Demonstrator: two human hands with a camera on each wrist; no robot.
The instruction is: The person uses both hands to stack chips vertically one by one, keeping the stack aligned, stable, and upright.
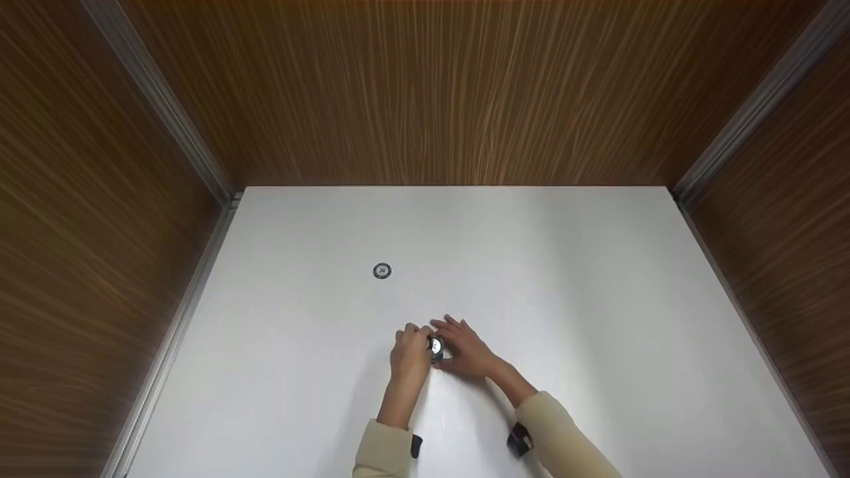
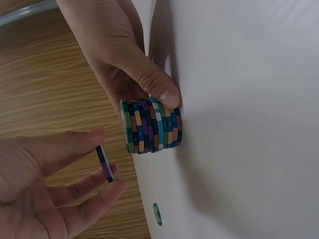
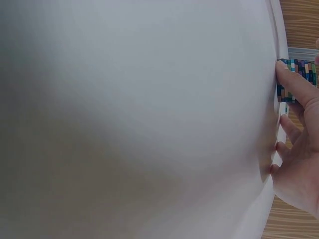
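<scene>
A stack of poker chips (image 2: 152,127) with several mixed colours at the edges stands upright on the white table. My right hand (image 1: 468,352) holds the stack low down, its thumb (image 3: 294,82) along the side; the other fingers are spread near the tabletop. My left hand (image 1: 410,355) pinches a single poker chip (image 2: 104,164), dark and purple at the edge, between thumb and fingertips. That chip is just above the stack and apart from it in the left wrist view. In the head view the left hand partly hides the stack (image 1: 436,346).
One more poker chip (image 1: 382,271) lies flat on the white table (image 1: 531,265), farther back and left of the hands. Wood-grain panels (image 1: 425,93) enclose the table at the back and both sides, with metal rails (image 1: 159,93) at the corners.
</scene>
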